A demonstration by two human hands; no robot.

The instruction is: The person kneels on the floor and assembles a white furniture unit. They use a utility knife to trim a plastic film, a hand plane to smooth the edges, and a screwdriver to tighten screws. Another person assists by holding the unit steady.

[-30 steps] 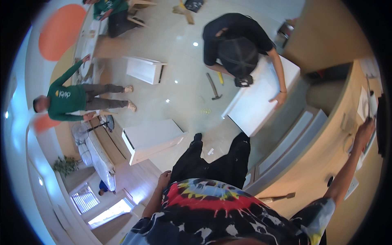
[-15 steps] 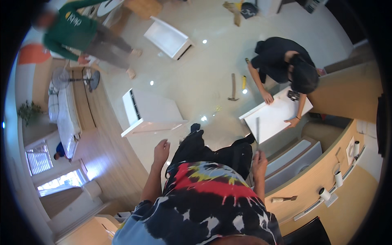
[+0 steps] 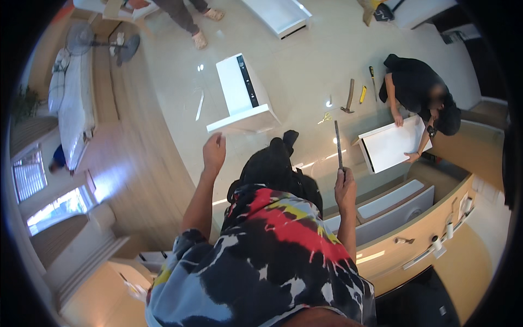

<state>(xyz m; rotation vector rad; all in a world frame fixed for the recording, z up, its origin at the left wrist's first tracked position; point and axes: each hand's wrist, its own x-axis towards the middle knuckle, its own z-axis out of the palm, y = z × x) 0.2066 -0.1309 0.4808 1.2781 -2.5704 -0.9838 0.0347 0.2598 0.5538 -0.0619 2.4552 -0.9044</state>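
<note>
My right hand (image 3: 345, 188) is wrapped around the lower end of a long, thin grey metal bar (image 3: 338, 143), which points away from me over the floor. It could be a file; its exact kind is too small to tell. To the left, my left hand (image 3: 214, 152) is raised, its fingers loosely bent and nothing in them. Just beyond that hand a white drawer (image 3: 231, 87) with a dark strip along one edge rests on the floor. At the right, a crouching person in black (image 3: 417, 82) grips another white drawer (image 3: 395, 144) with both hands.
A hammer (image 3: 349, 98), a yellow cutter (image 3: 363, 95), a screwdriver (image 3: 373, 82) and yellow scissors (image 3: 325, 118) lie on the floor ahead. A wooden cabinet (image 3: 397, 234) with white drawers inside stands at my right. Another white drawer (image 3: 278, 13) lies farther off.
My view has swung left and down, so the floor things sit farther right. The metal bar stays in my right hand. The standing person at the far left is now mostly out of view.
</note>
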